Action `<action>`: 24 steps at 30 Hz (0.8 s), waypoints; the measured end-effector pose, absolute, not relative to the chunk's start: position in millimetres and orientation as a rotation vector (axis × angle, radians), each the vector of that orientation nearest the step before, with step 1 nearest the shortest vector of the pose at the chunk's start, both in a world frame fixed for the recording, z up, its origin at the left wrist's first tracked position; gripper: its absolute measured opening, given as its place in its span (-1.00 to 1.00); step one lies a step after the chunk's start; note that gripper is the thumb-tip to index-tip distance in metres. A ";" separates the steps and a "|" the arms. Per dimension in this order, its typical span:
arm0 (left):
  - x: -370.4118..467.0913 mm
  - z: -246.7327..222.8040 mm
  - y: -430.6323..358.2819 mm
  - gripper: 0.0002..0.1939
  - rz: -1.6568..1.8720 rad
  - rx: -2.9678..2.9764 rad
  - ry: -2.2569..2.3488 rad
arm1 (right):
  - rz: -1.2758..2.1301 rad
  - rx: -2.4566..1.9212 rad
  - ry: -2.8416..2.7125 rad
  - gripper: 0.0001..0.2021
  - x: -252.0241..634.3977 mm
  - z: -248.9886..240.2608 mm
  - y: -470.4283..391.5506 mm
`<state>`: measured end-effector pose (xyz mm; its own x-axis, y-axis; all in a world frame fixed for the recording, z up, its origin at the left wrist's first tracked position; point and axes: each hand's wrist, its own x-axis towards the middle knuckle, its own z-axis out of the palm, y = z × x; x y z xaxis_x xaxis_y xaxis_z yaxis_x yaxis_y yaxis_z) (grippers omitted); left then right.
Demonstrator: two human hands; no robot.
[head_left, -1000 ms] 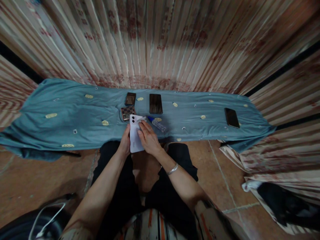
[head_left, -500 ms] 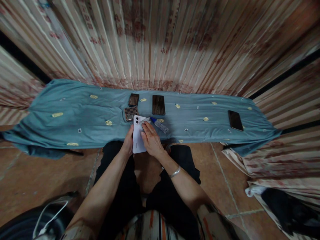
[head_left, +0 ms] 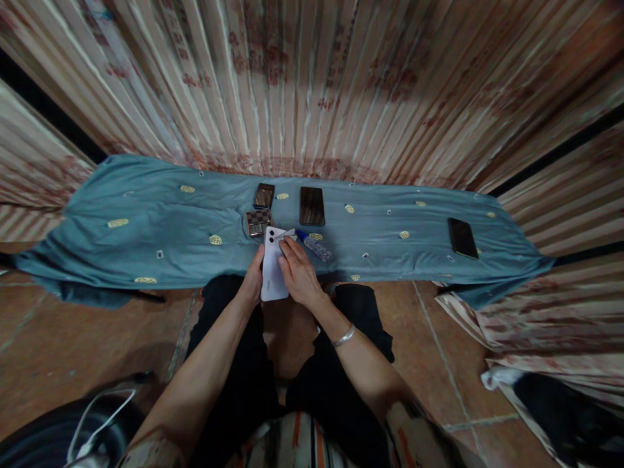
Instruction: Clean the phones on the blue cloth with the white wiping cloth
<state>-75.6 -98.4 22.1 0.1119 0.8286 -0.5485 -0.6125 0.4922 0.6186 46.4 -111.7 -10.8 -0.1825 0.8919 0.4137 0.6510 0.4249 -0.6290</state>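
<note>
My left hand [head_left: 252, 276] is closed around the left edge of a white smartphone [head_left: 273, 276], whose back and camera lenses face up. Over the upper right of that back lies my right hand [head_left: 301, 276], its fingers together and pressing a thin pale cloth [head_left: 286, 234] against it. Most of the cloth is hidden beneath the fingers. Just beyond the right fingertips, a clear bottle with a blue top [head_left: 318, 247] rests on its side. A checkered case [head_left: 258, 222] sits close to the phone's top left corner.
A blue-green cloth with yellow prints [head_left: 370, 227] covers the long, narrow table. A small dark device [head_left: 264, 195] and a black phone [head_left: 312, 206] lie toward the back; another black phone [head_left: 463, 238] is far right. Pleated curtains [head_left: 312, 84] hang behind.
The whole view has shifted slightly. My right hand stays on the phone's back with the cloth, its fingers barely moved; the left hand keeps its hold.
</note>
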 end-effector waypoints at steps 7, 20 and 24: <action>-70.1 31.1 -103.2 -0.55 1.088 0.299 0.996 | 0.389 -1.301 -1.876 -0.52 51.5 -6.2 -100.3; -69.4 19.0 -102.5 -0.60 1.077 0.345 0.958 | 0.363 -1.206 -1.899 -0.49 49.9 3.8 -99.1; -68.3 18.5 -102.6 -0.58 1.089 0.365 0.952 | 0.339 -1.178 -1.927 -0.51 48.4 4.7 -102.5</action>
